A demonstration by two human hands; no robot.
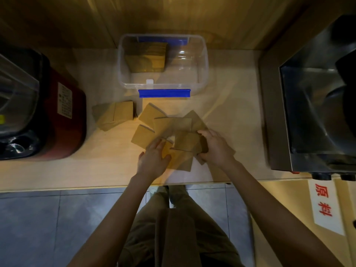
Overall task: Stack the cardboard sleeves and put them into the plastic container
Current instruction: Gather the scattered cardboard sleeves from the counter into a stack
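Several brown cardboard sleeves lie scattered on the pale counter in front of me. My left hand rests flat on one sleeve, fingers spread. My right hand grips a small bunch of sleeves by its right side. Further back stands the clear plastic container with blue clips. A stack of sleeves sits in its left half. Another loose pile of sleeves lies to the left of the scatter.
A red and black appliance with a clear lid fills the counter's left side. A steel machine stands at the right. A wooden wall rises behind the container. The counter edge is near my body, tiled floor below.
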